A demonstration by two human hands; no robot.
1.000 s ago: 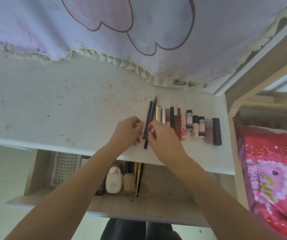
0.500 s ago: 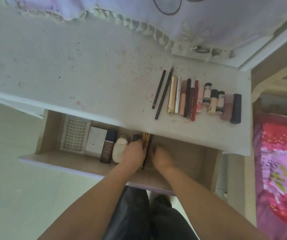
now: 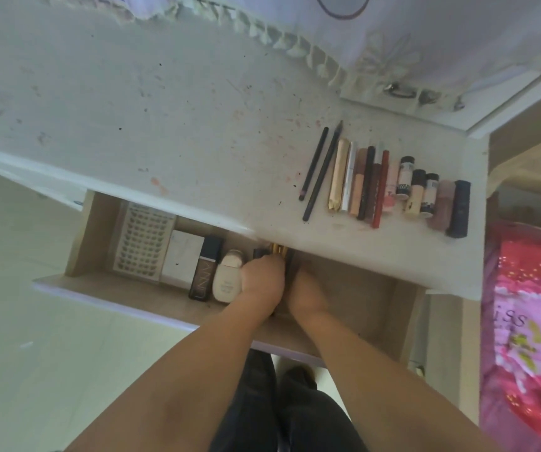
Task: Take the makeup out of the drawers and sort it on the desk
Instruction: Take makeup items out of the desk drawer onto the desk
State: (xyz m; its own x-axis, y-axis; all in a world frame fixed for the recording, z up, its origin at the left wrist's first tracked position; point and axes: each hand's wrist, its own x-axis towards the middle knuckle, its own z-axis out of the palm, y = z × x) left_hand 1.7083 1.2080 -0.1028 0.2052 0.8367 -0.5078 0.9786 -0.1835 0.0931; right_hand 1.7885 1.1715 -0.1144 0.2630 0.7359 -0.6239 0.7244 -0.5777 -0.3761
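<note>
Hands have left the desk and gone down into the open drawer: a second ago both were up at the row of makeup, nudging two black pencils into line, and now the left hand and the right hand sit side by side inside the drawer over a cluster of slim gold and black sticks. Fingers of the left hand curl down around that cluster, so it looks to be gripping some of them; the right hand's fingers are tucked out of sight beneath its back, and whether they hold anything cannot be told. On the desk the two black pencils now lie free at the left end of the sorted row, which runs rightward through tubes and small bottles to a dark tube at the far end. That placement seems finished, and the work has moved on to fetching the next batch. Left in the drawer, to the left of the hands, are a cream bottle, a dark foundation bottle, a white box and a tray of lashes, so a fair share of the sorting is not yet done.
</note>
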